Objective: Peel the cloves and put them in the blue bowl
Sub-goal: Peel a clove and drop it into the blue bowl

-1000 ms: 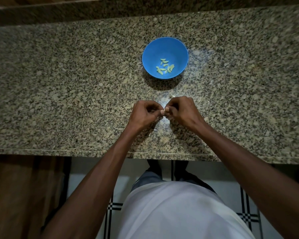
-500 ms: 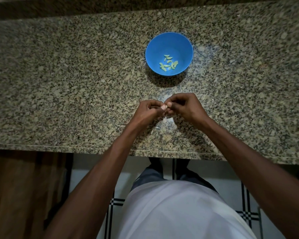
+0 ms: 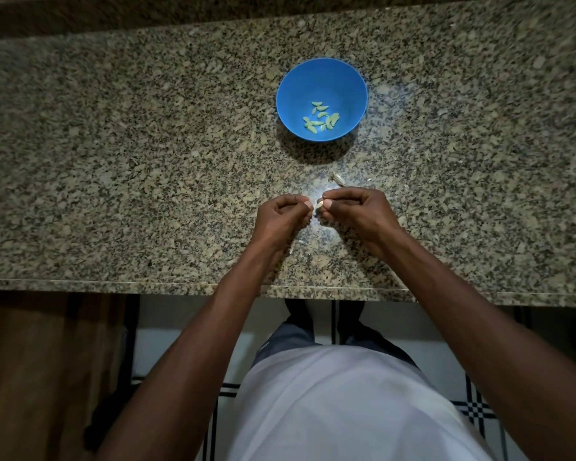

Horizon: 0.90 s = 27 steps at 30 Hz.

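A blue bowl (image 3: 323, 78) stands on the granite counter (image 3: 147, 161), a short way beyond my hands. Several pale green peeled cloves (image 3: 320, 119) lie in its bottom. My right hand (image 3: 356, 211) pinches a small pale clove (image 3: 320, 203) between thumb and fingertips, with the fingers curled. My left hand (image 3: 280, 217) sits close beside it, fingers curled and thumb pressed to the fingertips; whether it pinches a bit of skin is too small to tell. A narrow gap separates the two hands.
A scrap of dry garlic skin (image 3: 339, 179) lies on the counter just beyond my right hand, and thin skin flakes (image 3: 301, 241) lie near my wrists. The counter's front edge (image 3: 180, 287) runs below my forearms, with tiled floor beneath.
My hands, pressed together on the clove before, have drawn slightly apart. The clove now shows at my right fingertips, and a skin scrap beyond my right hand has come into view.
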Each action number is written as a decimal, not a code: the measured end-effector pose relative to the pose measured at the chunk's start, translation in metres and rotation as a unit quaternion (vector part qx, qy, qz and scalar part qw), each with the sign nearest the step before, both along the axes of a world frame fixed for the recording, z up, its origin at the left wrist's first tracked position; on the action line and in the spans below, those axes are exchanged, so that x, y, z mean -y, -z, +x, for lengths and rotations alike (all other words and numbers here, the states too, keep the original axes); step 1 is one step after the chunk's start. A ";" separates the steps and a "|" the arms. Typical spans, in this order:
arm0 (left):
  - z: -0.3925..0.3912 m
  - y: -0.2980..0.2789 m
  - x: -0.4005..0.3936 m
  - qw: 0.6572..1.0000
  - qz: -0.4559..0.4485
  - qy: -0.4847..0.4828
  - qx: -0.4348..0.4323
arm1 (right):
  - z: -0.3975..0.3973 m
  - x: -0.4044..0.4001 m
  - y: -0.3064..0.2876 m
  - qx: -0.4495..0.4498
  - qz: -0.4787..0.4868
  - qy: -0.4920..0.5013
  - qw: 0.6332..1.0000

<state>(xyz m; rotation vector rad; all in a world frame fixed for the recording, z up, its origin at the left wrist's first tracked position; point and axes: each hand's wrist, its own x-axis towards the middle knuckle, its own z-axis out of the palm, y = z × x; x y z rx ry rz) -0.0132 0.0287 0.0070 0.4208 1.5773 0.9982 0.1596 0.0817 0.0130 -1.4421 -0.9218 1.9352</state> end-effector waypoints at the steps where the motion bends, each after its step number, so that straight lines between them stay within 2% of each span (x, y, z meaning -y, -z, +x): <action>1: -0.002 -0.001 0.001 0.999 0.007 0.019 -0.047 | 0.001 0.000 0.001 0.003 -0.006 0.005 1.000; 4: -0.009 0.003 0.003 0.980 0.032 0.070 -0.183 | 0.004 -0.001 0.002 0.040 0.031 -0.018 0.999; 6: -0.013 0.007 0.003 0.957 0.041 0.092 -0.271 | 0.003 -0.003 0.001 0.126 0.131 -0.081 0.980; 9: -0.014 0.011 0.000 0.928 0.051 0.119 -0.350 | -0.006 -0.010 0.000 0.278 0.299 -0.171 0.897; 12: -0.013 0.017 -0.007 0.892 0.071 0.169 -0.413 | -0.018 -0.016 0.002 0.345 0.427 -0.257 0.795; 14: -0.013 0.021 -0.011 0.876 0.084 0.196 -0.433 | -0.023 -0.016 0.002 0.375 0.449 -0.303 0.753; 18: -0.015 0.025 -0.012 0.873 0.094 0.204 -0.433 | -0.026 -0.012 -0.003 0.416 0.463 -0.332 0.709; 23: -0.015 0.026 -0.010 0.872 0.110 0.198 -0.434 | -0.038 -0.005 -0.015 0.484 0.463 -0.389 0.633; 27: -0.016 0.024 -0.011 0.869 0.113 0.205 -0.435 | -0.050 -0.004 -0.028 0.498 0.448 -0.449 0.591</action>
